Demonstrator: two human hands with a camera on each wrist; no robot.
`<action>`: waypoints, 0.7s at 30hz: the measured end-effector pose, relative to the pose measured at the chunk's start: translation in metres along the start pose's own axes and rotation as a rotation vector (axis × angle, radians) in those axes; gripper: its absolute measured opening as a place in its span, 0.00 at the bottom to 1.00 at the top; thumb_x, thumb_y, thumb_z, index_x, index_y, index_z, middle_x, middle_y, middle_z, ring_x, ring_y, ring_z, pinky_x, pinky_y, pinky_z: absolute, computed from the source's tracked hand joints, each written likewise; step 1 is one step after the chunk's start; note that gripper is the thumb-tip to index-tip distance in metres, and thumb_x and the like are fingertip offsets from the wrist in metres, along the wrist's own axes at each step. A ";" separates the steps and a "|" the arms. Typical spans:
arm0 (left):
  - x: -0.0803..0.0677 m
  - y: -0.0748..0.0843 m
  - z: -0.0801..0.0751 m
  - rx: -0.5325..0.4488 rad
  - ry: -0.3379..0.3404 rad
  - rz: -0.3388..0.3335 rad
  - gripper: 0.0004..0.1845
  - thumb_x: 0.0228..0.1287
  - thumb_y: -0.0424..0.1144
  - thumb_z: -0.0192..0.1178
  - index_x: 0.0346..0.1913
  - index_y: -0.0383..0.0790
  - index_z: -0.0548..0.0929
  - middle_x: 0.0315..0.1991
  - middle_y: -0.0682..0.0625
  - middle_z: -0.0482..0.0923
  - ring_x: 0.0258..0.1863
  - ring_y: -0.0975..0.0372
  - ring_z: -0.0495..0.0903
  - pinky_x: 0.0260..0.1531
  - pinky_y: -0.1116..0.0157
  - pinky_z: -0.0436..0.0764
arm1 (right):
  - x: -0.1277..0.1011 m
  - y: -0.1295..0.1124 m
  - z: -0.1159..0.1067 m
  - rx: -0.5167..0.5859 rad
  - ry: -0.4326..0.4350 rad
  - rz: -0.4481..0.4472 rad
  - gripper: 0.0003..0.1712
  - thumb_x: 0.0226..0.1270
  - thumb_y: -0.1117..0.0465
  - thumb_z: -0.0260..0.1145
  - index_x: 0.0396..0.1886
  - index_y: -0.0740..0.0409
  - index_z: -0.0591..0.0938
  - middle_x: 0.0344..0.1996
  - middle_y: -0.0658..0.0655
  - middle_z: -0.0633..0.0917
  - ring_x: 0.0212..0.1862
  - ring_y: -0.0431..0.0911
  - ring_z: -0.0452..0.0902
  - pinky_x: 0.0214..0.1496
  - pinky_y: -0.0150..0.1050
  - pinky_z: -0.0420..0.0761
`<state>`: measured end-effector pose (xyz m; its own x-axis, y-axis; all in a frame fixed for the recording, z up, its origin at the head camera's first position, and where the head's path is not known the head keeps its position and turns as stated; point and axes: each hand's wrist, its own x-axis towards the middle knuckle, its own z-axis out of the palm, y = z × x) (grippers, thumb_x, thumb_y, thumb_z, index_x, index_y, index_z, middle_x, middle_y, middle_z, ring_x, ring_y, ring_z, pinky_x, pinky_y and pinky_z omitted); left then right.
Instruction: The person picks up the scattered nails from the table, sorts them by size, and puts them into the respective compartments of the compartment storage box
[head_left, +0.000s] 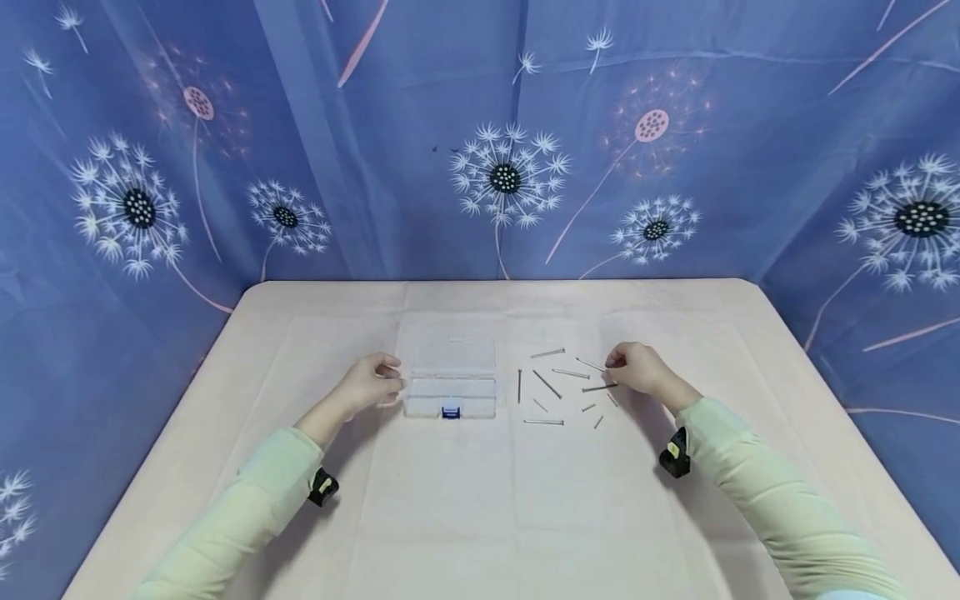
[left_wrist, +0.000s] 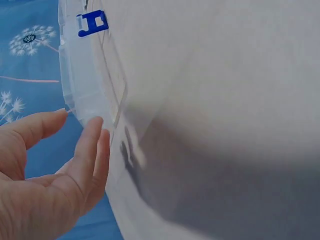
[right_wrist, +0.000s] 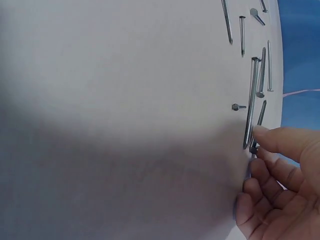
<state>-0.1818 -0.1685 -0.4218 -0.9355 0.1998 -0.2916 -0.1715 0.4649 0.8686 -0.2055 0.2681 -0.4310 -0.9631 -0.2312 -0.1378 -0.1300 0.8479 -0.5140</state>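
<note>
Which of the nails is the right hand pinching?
The nail reaching back-left from the right hand, its head end between thumb and forefinger; the other nails lie outside that pinch.

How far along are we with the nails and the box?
Done: the clear box stands open, its lid laid back. In hand: the right hand appears to pinch one nail; the left hand is at the box's left end. Remaining: the other nails lie loose on the table, and none shows inside the box, so packing seems barely begun.
</note>
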 end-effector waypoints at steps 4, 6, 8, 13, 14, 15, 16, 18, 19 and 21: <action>-0.002 -0.006 0.006 -0.078 -0.015 -0.039 0.21 0.61 0.25 0.53 0.56 0.17 0.68 0.41 0.38 0.75 0.38 0.55 0.81 0.43 0.62 0.87 | 0.002 0.006 0.002 0.018 -0.006 0.015 0.08 0.58 0.64 0.65 0.33 0.67 0.80 0.30 0.60 0.82 0.35 0.50 0.76 0.40 0.43 0.79; -0.003 -0.008 0.008 -0.104 -0.021 -0.045 0.20 0.62 0.24 0.52 0.55 0.15 0.69 0.41 0.37 0.75 0.40 0.53 0.81 0.45 0.61 0.86 | 0.003 0.008 0.001 0.026 -0.010 0.018 0.07 0.58 0.65 0.65 0.32 0.67 0.80 0.29 0.59 0.82 0.34 0.49 0.76 0.38 0.41 0.79; -0.003 -0.009 0.009 -0.131 -0.022 -0.054 0.19 0.64 0.24 0.51 0.55 0.15 0.69 0.42 0.35 0.75 0.41 0.52 0.81 0.46 0.61 0.86 | 0.004 0.008 0.001 0.030 -0.015 0.016 0.07 0.58 0.64 0.65 0.30 0.66 0.81 0.28 0.58 0.82 0.33 0.48 0.75 0.36 0.38 0.77; 0.000 -0.008 0.009 -0.157 -0.021 -0.076 0.19 0.64 0.24 0.51 0.56 0.15 0.69 0.43 0.34 0.75 0.39 0.54 0.81 0.44 0.63 0.86 | 0.006 0.008 -0.002 0.012 -0.046 -0.014 0.06 0.61 0.65 0.63 0.27 0.64 0.79 0.24 0.55 0.80 0.28 0.44 0.70 0.30 0.32 0.72; 0.000 -0.007 0.009 -0.153 -0.020 -0.078 0.19 0.64 0.24 0.51 0.56 0.15 0.69 0.43 0.34 0.75 0.39 0.55 0.81 0.43 0.64 0.86 | 0.006 0.007 -0.002 0.005 -0.054 -0.023 0.06 0.61 0.65 0.62 0.26 0.64 0.79 0.23 0.54 0.80 0.27 0.44 0.70 0.29 0.32 0.71; 0.001 -0.007 0.008 -0.146 -0.017 -0.078 0.19 0.64 0.24 0.51 0.56 0.15 0.69 0.43 0.33 0.75 0.39 0.55 0.81 0.43 0.65 0.87 | 0.007 0.006 -0.002 -0.006 -0.062 -0.035 0.06 0.61 0.66 0.61 0.26 0.64 0.79 0.23 0.54 0.79 0.27 0.43 0.69 0.29 0.32 0.71; 0.001 -0.006 0.008 -0.140 -0.014 -0.078 0.19 0.65 0.24 0.51 0.56 0.15 0.69 0.44 0.32 0.75 0.39 0.54 0.81 0.42 0.65 0.87 | 0.007 0.006 -0.003 -0.019 -0.068 -0.053 0.06 0.62 0.66 0.60 0.26 0.64 0.78 0.23 0.54 0.79 0.26 0.43 0.69 0.29 0.32 0.71; 0.002 -0.005 0.009 -0.135 -0.008 -0.083 0.19 0.65 0.24 0.51 0.56 0.16 0.70 0.44 0.33 0.75 0.39 0.54 0.81 0.41 0.66 0.87 | 0.007 0.004 -0.003 -0.048 -0.076 -0.077 0.06 0.61 0.67 0.59 0.26 0.64 0.78 0.22 0.55 0.79 0.26 0.44 0.69 0.29 0.33 0.71; 0.003 -0.005 0.009 -0.133 -0.008 -0.086 0.19 0.65 0.24 0.51 0.56 0.16 0.70 0.44 0.33 0.76 0.40 0.54 0.81 0.40 0.67 0.87 | 0.007 0.003 -0.003 -0.068 -0.079 -0.091 0.06 0.61 0.67 0.58 0.26 0.64 0.78 0.22 0.55 0.79 0.26 0.44 0.70 0.29 0.34 0.71; 0.002 -0.004 0.010 -0.134 -0.010 -0.095 0.19 0.66 0.25 0.51 0.57 0.17 0.70 0.43 0.35 0.76 0.39 0.55 0.80 0.40 0.68 0.87 | 0.007 0.003 -0.003 -0.105 -0.086 -0.120 0.06 0.61 0.68 0.58 0.26 0.66 0.77 0.23 0.56 0.79 0.26 0.45 0.70 0.29 0.36 0.72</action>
<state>-0.1801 -0.1617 -0.4298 -0.9103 0.1690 -0.3779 -0.2989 0.3632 0.8825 -0.2129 0.2702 -0.4310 -0.9160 -0.3702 -0.1548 -0.2715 0.8559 -0.4401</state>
